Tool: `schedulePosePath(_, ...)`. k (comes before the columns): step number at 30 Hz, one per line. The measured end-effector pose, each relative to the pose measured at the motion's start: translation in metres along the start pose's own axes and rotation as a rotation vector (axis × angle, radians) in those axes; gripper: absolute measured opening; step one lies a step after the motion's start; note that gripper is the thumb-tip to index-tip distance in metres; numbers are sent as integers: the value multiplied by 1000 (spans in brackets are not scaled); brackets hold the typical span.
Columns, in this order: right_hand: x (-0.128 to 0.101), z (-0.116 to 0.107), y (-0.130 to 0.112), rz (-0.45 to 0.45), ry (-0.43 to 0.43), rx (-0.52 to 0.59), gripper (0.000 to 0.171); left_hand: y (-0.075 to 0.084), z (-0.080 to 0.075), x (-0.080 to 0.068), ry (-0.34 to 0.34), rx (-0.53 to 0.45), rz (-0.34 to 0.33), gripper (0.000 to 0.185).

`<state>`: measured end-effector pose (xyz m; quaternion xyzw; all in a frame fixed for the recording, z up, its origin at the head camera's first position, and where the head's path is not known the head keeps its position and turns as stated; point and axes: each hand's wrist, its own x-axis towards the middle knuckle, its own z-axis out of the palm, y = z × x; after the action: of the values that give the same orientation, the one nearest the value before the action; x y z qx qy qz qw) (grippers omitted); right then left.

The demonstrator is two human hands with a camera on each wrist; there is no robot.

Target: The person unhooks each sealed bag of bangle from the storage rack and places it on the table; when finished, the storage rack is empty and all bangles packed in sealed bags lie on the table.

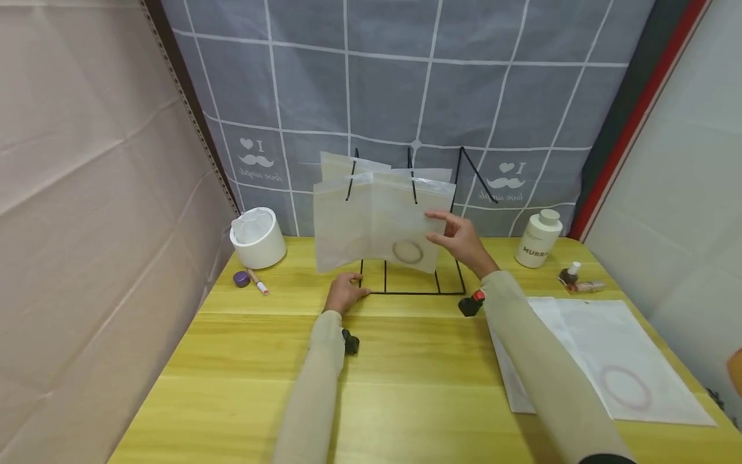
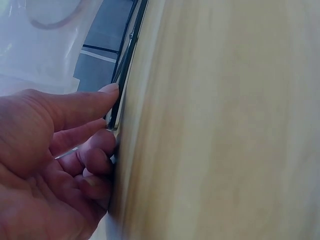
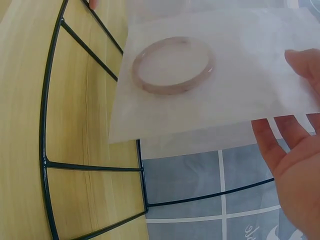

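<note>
Right hand on the front bag, left hand steadying the rack

The front bag point(image 1: 400, 222) hangs upright on the wire rack point(image 1: 411, 283) near the desk's point(image 1: 417, 386) back edge, just left of the right hand point(image 1: 460, 240), whose straight fingers point(image 3: 280, 135) touch its right edge without clasping it. The left hand point(image 1: 344, 291), fingers loosely bent, presses the rack's front-left corner.
</note>
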<state>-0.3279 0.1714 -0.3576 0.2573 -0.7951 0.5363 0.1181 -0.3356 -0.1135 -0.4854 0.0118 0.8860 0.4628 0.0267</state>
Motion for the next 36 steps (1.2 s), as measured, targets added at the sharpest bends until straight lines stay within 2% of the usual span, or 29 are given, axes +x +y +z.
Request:
schedulePosePath(5, -4, 0, 0, -19, 38, 23, 44, -1, 0, 0, -4, -1, 5, 47)
schedulePosePath(13, -17, 3, -4, -42, 40, 16, 41, -2, 0, 3, -9, -6, -21, 48)
schedulePosePath(20, -32, 6, -11, -83, 37, -2, 35, 0, 1, 2, -10, 2, -16, 47)
schedulePosePath(25, -42, 8, -16, -152, 73, -92, 28, -2, 1, 2, -14, -1, -24, 47)
schedulePosePath(32, -47, 5, 15, -217, 131, -216, 28, -5, 2, 4, -21, 1, -28, 47)
schedulePosePath(36, -52, 3, 5, -236, 137, -266, 28, -5, 2, 3, -17, -8, -28, 47)
